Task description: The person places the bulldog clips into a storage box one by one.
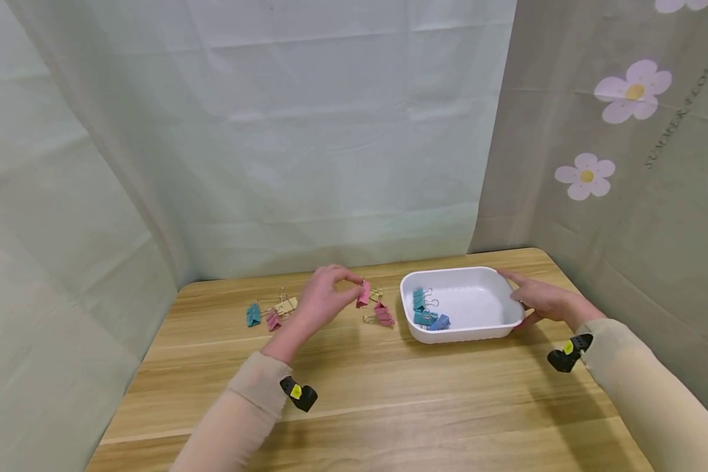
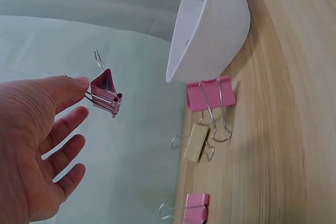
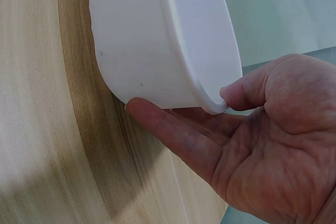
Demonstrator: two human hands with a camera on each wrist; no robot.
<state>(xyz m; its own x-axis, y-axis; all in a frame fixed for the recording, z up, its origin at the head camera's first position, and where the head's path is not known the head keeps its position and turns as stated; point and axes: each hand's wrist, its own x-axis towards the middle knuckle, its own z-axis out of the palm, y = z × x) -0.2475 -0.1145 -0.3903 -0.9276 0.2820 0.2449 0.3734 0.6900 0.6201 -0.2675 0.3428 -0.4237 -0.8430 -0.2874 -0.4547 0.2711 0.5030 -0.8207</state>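
My left hand (image 1: 323, 298) pinches a pink binder clip (image 2: 107, 90) by its wire handle between thumb and index finger; the other fingers are spread. The clip is above the table, left of a white tray (image 1: 466, 337). Below it on the wood are a pink binder clip (image 1: 384, 314) and a yellow binder clip (image 1: 376, 295). My right hand (image 3: 283, 135) grips the tray's right end, thumb at the rim and fingers along the outer wall. Inside the tray, at its left end, lie teal binder clips (image 1: 419, 299) and a blue binder clip (image 1: 440, 322).
Left of my left hand, a teal binder clip (image 1: 254, 315), a pink binder clip (image 1: 273, 320) and a yellow binder clip (image 1: 287, 305) lie together on the wooden table (image 1: 401, 406). A pale curtain (image 1: 330, 144) hangs behind the table, with more fabric at both sides.
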